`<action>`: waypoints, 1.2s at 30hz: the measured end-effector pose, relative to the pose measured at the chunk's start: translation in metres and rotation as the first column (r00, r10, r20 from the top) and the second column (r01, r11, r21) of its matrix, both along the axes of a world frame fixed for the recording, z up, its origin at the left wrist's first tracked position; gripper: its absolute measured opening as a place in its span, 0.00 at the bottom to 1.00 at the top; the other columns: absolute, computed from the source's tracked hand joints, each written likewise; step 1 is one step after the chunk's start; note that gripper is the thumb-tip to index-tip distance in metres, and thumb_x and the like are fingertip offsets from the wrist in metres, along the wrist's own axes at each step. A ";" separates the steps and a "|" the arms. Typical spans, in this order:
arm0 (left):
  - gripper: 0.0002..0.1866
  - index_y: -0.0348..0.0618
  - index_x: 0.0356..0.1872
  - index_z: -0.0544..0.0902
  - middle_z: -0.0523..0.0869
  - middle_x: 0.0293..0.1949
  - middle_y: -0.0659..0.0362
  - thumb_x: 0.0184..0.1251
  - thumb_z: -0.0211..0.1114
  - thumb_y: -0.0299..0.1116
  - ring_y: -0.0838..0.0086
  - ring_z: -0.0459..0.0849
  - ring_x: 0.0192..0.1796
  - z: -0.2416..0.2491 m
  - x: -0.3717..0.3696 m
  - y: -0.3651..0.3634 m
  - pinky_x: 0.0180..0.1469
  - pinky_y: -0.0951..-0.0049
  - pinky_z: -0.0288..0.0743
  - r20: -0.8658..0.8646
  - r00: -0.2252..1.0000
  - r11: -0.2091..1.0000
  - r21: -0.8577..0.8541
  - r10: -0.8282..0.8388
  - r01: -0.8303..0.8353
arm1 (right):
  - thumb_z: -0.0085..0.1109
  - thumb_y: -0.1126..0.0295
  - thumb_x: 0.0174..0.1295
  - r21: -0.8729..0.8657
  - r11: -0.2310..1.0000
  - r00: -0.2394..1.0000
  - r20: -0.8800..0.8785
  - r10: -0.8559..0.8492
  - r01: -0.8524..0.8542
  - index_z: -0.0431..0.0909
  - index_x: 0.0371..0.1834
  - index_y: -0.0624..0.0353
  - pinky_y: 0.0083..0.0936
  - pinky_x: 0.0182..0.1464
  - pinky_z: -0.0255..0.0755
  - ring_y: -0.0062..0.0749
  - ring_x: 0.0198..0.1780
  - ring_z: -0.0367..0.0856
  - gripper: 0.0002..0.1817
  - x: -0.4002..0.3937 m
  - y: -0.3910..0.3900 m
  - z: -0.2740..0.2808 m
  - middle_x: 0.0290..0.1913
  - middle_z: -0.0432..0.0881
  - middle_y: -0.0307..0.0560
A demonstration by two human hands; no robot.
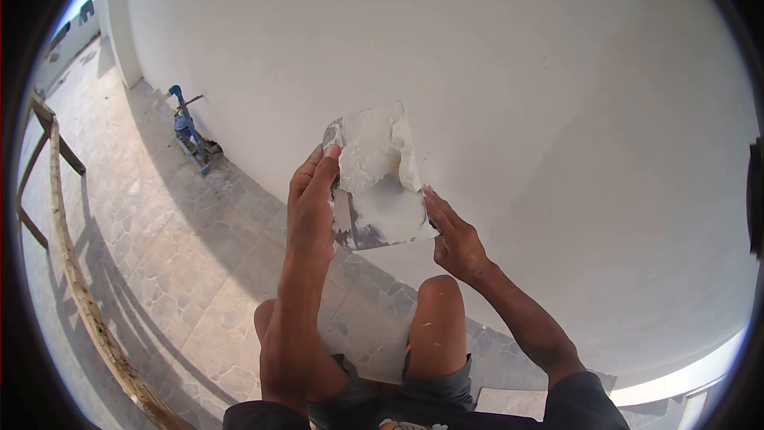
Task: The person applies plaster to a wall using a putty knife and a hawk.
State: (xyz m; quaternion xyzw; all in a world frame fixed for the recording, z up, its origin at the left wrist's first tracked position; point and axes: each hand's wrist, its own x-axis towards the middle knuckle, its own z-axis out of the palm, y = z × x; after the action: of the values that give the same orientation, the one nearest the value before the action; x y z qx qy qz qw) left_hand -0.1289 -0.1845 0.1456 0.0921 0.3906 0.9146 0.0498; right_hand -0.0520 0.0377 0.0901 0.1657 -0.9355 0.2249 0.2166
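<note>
My left hand [313,195] is closed on the left edge of a flat plastering trowel [334,137], thumb on its upper face. A thick layer of white putty [370,151] covers much of that blade, with a raised ridge along its right side. My right hand [455,235] is closed at the right end of a second flat blade, a smeared metal putty scraper [390,211]. The scraper lies against the lower part of the trowel, below the putty. My palms and fingers hide the grips of both tools.
A smooth pale wall [541,95] rises close in front. Blue pipework [187,131] stands at its foot on the left. A wooden pole railing [76,271] runs along the left over stone-patterned paving [167,239]. My bent knees [438,318] are below my hands.
</note>
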 end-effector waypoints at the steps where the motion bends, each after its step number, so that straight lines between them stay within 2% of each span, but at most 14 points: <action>1: 0.18 0.32 0.57 0.79 0.87 0.48 0.58 0.79 0.53 0.37 0.80 0.84 0.48 0.002 0.000 -0.003 0.51 0.77 0.77 0.011 0.999 0.998 -0.037 0.045 -0.044 | 0.48 0.89 0.58 -0.066 0.997 0.998 0.044 -0.039 0.042 0.63 0.73 0.57 0.37 0.61 0.77 0.51 0.66 0.74 0.36 0.002 -0.003 -0.005 0.65 0.74 0.59; 2: 0.19 0.31 0.60 0.77 0.85 0.52 0.56 0.78 0.54 0.36 0.77 0.83 0.52 -0.002 -0.002 -0.004 0.54 0.76 0.76 0.019 0.998 0.997 -0.051 0.066 -0.065 | 0.47 0.87 0.62 -0.129 0.988 0.993 0.094 -0.075 0.086 0.63 0.73 0.57 0.35 0.57 0.79 0.49 0.62 0.79 0.32 0.005 -0.004 -0.008 0.61 0.78 0.59; 3: 0.21 0.30 0.62 0.76 0.84 0.55 0.54 0.78 0.55 0.36 0.74 0.82 0.55 -0.007 -0.008 -0.007 0.58 0.75 0.74 0.030 0.996 0.994 -0.066 0.085 -0.083 | 0.45 0.76 0.71 -0.242 0.917 0.908 0.358 -0.219 0.317 0.71 0.64 0.63 0.30 0.44 0.76 0.40 0.41 0.82 0.19 0.011 -0.007 0.005 0.42 0.83 0.55; 4: 0.23 0.29 0.65 0.74 0.82 0.59 0.52 0.77 0.56 0.35 0.72 0.81 0.59 -0.011 -0.012 -0.010 0.61 0.73 0.73 0.039 0.994 0.992 -0.083 0.102 -0.098 | 0.49 0.72 0.74 -0.287 0.902 0.907 0.368 -0.207 0.323 0.75 0.54 0.65 0.27 0.36 0.71 0.28 0.32 0.74 0.11 0.010 0.006 -0.002 0.36 0.79 0.42; 6: 0.24 0.28 0.66 0.73 0.82 0.58 0.52 0.77 0.56 0.37 0.71 0.82 0.58 -0.015 -0.016 -0.010 0.60 0.73 0.74 0.049 0.991 0.990 -0.074 0.123 -0.119 | 0.51 0.69 0.75 -0.718 0.644 0.960 0.262 -0.100 0.263 0.75 0.52 0.68 0.24 0.39 0.70 0.23 0.36 0.75 0.12 0.011 0.008 0.010 0.38 0.79 0.36; 7: 0.24 0.29 0.66 0.73 0.82 0.58 0.52 0.77 0.56 0.37 0.71 0.82 0.57 -0.016 -0.017 -0.008 0.60 0.73 0.74 0.058 0.990 0.990 -0.060 0.132 -0.128 | 0.52 0.68 0.75 -0.831 0.476 0.947 0.321 -0.012 0.288 0.74 0.55 0.67 0.23 0.49 0.71 0.22 0.45 0.76 0.14 0.016 0.008 0.032 0.46 0.79 0.36; 9: 0.24 0.28 0.64 0.74 0.83 0.57 0.53 0.78 0.55 0.38 0.70 0.83 0.57 -0.027 -0.027 -0.011 0.59 0.71 0.77 -0.019 0.998 0.998 -0.006 0.057 -0.057 | 0.52 0.69 0.74 -0.987 0.156 0.993 0.047 0.109 0.030 0.69 0.61 0.67 0.34 0.63 0.69 0.29 0.57 0.77 0.17 0.010 -0.003 0.058 0.55 0.79 0.45; 10: 0.21 0.30 0.61 0.76 0.84 0.53 0.55 0.78 0.54 0.37 0.73 0.83 0.54 -0.025 -0.026 -0.008 0.56 0.73 0.77 -0.009 0.998 0.998 0.015 0.060 -0.060 | 0.51 0.69 0.74 -0.994 0.069 0.986 -0.072 0.151 -0.083 0.68 0.63 0.67 0.38 0.65 0.69 0.32 0.60 0.78 0.18 0.010 -0.007 0.072 0.57 0.78 0.47; 12: 0.16 0.34 0.54 0.80 0.86 0.47 0.59 0.80 0.52 0.36 0.79 0.84 0.47 -0.021 -0.022 -0.001 0.50 0.75 0.79 0.013 0.997 0.996 0.056 0.070 -0.070 | 0.50 0.69 0.75 -0.991 -0.010 0.974 -0.135 0.182 -0.136 0.67 0.63 0.67 0.41 0.66 0.70 0.35 0.60 0.78 0.19 0.010 -0.013 0.095 0.57 0.78 0.48; 16: 0.18 0.32 0.58 0.77 0.85 0.48 0.59 0.80 0.50 0.37 0.79 0.83 0.48 -0.034 -0.026 0.014 0.50 0.75 0.78 -0.046 0.997 0.985 0.154 -0.070 0.076 | 0.50 0.68 0.75 -0.983 -0.148 0.958 -0.146 0.247 -0.112 0.67 0.64 0.67 0.43 0.65 0.71 0.38 0.60 0.79 0.19 0.005 -0.024 0.110 0.57 0.79 0.50; 19: 0.20 0.32 0.61 0.75 0.85 0.49 0.58 0.81 0.49 0.37 0.79 0.83 0.48 -0.038 -0.019 0.025 0.51 0.76 0.78 -0.090 0.985 0.969 0.186 -0.148 0.163 | 0.50 0.67 0.75 -0.986 -0.163 0.952 -0.089 0.293 -0.042 0.68 0.62 0.67 0.42 0.63 0.74 0.38 0.57 0.80 0.18 -0.004 -0.034 0.104 0.55 0.79 0.50; 24: 0.20 0.32 0.62 0.75 0.85 0.50 0.57 0.81 0.49 0.37 0.78 0.83 0.50 -0.027 -0.007 0.028 0.53 0.76 0.77 -0.093 0.986 0.967 0.203 -0.140 0.156 | 0.51 0.65 0.75 -0.990 -0.120 0.961 0.044 0.273 0.079 0.67 0.61 0.68 0.38 0.59 0.77 0.36 0.55 0.82 0.19 -0.018 -0.031 0.080 0.54 0.79 0.50; 34: 0.22 0.31 0.63 0.74 0.83 0.56 0.53 0.77 0.48 0.36 0.69 0.84 0.56 -0.021 -0.006 0.004 0.57 0.68 0.79 -0.113 0.992 0.979 0.189 -0.057 0.078 | 0.50 0.67 0.76 -0.982 -0.191 0.969 -0.062 0.239 -0.016 0.66 0.63 0.68 0.36 0.65 0.72 0.34 0.59 0.79 0.19 -0.015 -0.024 0.086 0.58 0.77 0.49; 36: 0.22 0.32 0.62 0.75 0.83 0.54 0.53 0.76 0.49 0.37 0.68 0.85 0.53 -0.023 -0.007 -0.003 0.54 0.69 0.80 -0.108 0.994 0.987 0.153 -0.025 0.041 | 0.50 0.67 0.76 -0.997 -0.056 0.992 -0.059 0.115 -0.053 0.69 0.60 0.65 0.30 0.55 0.75 0.29 0.52 0.80 0.16 -0.003 -0.028 0.089 0.52 0.78 0.45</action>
State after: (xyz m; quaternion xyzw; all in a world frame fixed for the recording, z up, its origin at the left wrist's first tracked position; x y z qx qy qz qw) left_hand -0.1357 -0.1871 0.1222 0.1504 0.3189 0.9351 0.0370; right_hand -0.0549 0.0094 0.1792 0.0094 -0.4742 0.8484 0.2351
